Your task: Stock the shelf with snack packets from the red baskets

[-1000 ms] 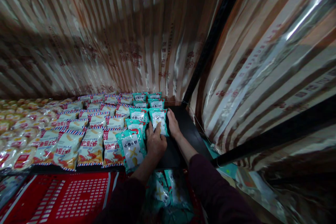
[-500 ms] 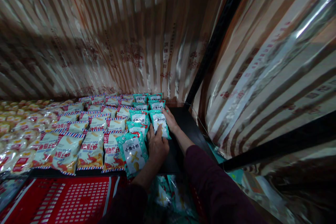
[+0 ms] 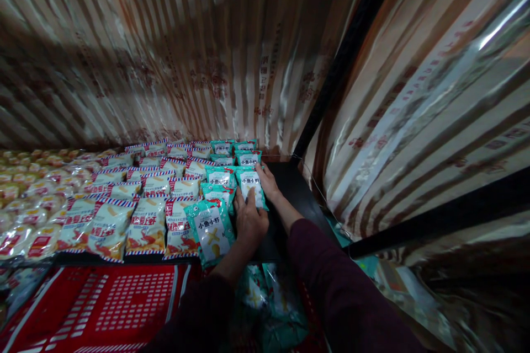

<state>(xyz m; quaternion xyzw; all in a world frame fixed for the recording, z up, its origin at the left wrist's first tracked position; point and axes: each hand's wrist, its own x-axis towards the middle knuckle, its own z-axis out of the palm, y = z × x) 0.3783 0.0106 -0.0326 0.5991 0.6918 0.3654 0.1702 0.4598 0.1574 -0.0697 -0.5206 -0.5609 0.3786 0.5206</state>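
A teal snack bag (image 3: 250,182) leans in the right column of teal bags on the black shelf (image 3: 285,187). My left hand (image 3: 250,223) holds its lower front and left side, the thumb on its face. My right hand (image 3: 269,183) grips its right edge, fingertips near the top corner. Left of my left hand, a larger-looking teal bag (image 3: 210,233) stands at the shelf's front edge. More teal bags stand behind in two columns.
White and red snack bags (image 3: 146,229) fill rows to the left, with round wrapped packs (image 3: 39,215) beyond. Below are a red basket (image 3: 136,300) and more teal bags (image 3: 284,300). A black post (image 3: 327,99) rises at the right.
The view has shifted slightly, so the shelf appears a little higher. Both hands stay on the same teal bag, with hardly any movement against it.
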